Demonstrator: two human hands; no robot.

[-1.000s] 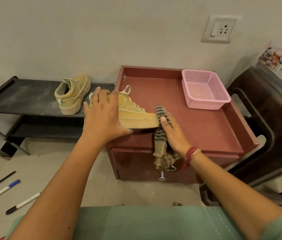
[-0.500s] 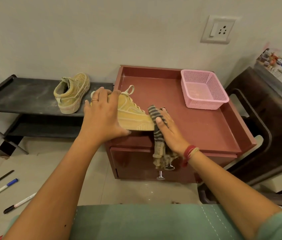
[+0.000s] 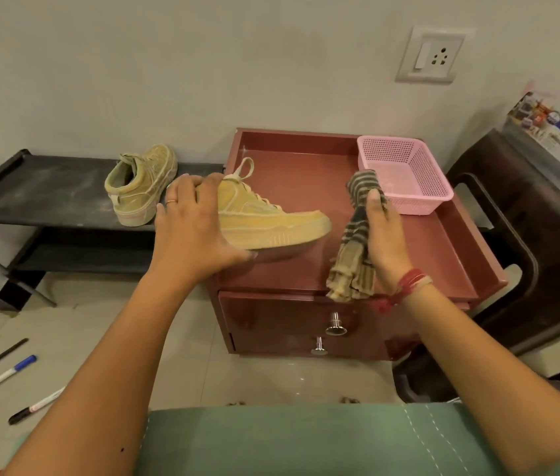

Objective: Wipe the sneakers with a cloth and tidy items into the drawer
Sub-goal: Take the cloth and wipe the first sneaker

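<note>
A tan sneaker (image 3: 271,223) rests on the red drawer cabinet's top (image 3: 299,269), toe pointing right. My left hand (image 3: 196,231) grips its heel end. My right hand (image 3: 383,235) holds a striped cloth (image 3: 354,255) upright, a short way right of the toe and apart from it; the cloth's lower end hangs over the cabinet's front edge. A second tan sneaker (image 3: 141,187) stands on the black shoe rack (image 3: 48,187) to the left. The drawer front (image 3: 288,324) with two metal knobs is closed.
A pink mesh basket (image 3: 405,176) sits at the cabinet's back right corner. Several pens (image 3: 0,379) lie on the tiled floor at the lower left. A dark chair (image 3: 526,242) with a printed box (image 3: 553,142) stands on the right.
My right hand has lifted the cloth off the sneaker's toe and moved it right, toward the basket. The sneaker's toe has swung right under my left hand.
</note>
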